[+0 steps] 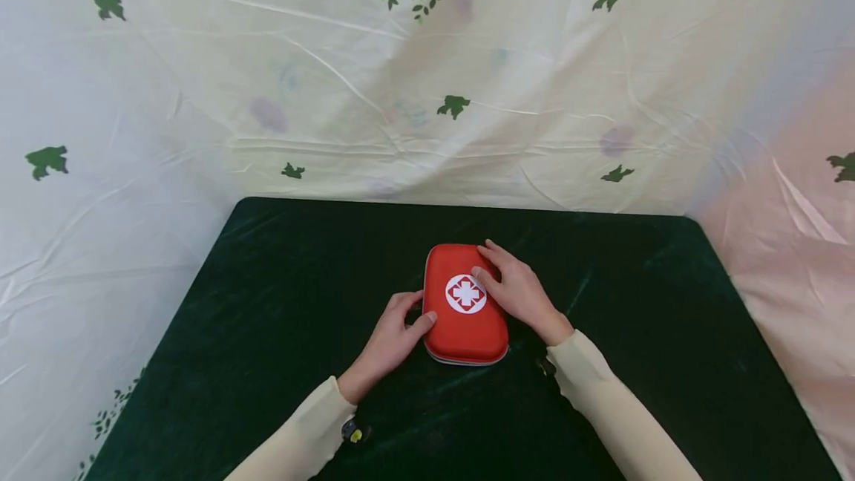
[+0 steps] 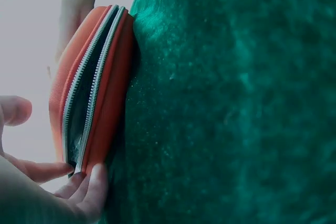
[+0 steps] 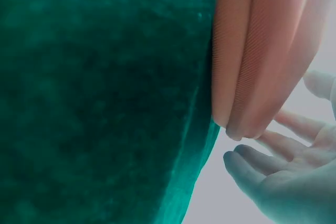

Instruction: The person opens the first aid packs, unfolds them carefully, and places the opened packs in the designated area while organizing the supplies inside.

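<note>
1 red case [image 1: 461,340], 2 hands here. Case lies on the dark green surface [image 1: 300,266], b/w the L & R fingers, 1 round white cross emblem [image 1: 466,294] on the lid, just beside the R thumb. L hand [image 1: 394,332]: thumb over the lid edge, fingers bunched low on the side, pinching the case at the zip's end. R hand [image 1: 523,292]: fingers loosely spread at the far R corner, thumb over the lid.

Case = only container; its zip [image 2: 95,80] gapes from the L fingertips along that side. Inside v. dark, w/ a pale bit near those fingertips, can't ID it. 2 pale sleeves [image 1: 601,384] behind the fingers, both cut off by the frame edge; dark gadget [image 1: 350,430] under the L cuff, mostly hidden.
</note>
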`<action>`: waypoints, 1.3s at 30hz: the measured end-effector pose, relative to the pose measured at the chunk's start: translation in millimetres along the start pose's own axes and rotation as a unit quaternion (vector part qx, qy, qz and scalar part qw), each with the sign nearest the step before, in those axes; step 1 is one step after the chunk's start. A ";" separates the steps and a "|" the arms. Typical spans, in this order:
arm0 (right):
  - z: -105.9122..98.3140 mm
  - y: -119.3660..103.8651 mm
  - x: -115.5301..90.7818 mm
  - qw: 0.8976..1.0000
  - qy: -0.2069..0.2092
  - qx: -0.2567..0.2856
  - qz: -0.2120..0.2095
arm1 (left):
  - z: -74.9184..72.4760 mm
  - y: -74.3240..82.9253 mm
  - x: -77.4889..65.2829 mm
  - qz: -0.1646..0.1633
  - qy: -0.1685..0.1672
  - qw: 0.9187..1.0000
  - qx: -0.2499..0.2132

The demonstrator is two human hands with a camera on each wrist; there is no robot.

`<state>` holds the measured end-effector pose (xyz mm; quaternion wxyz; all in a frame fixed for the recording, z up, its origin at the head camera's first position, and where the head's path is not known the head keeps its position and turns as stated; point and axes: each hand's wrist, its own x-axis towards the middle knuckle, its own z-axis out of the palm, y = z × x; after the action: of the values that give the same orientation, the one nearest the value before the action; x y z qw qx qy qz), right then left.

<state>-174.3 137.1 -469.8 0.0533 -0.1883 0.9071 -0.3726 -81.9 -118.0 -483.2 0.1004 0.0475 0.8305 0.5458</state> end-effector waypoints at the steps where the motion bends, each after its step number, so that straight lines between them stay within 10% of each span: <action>1: 0.1 -0.6 -2.1 1.000 -0.001 -0.001 -0.003 | 0.0 0.6 -0.3 0.002 0.005 1.000 -0.003; 16: -0.2 -9.0 -31.1 1.000 -0.010 0.000 -0.025 | -1.6 4.9 -1.4 0.035 0.017 0.997 -0.069; 24: -0.7 -17.1 -49.1 0.999 0.011 -0.002 -0.046 | 3.1 -52.3 32.1 0.112 0.018 0.990 -0.085; 32: -0.8 -31.7 -66.9 0.996 0.029 0.003 -0.080 | -6.0 14.0 6.9 0.126 -0.006 0.988 -0.091; 39: 1.2 -47.7 -76.0 0.995 0.027 0.000 -0.095 | -3.3 27.7 5.5 0.124 -0.027 0.988 -0.087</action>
<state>-89.4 134.2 -440.8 -0.0066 -0.2641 0.8860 -0.3812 -88.8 -108.9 -457.2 0.0579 0.1557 0.7646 0.6227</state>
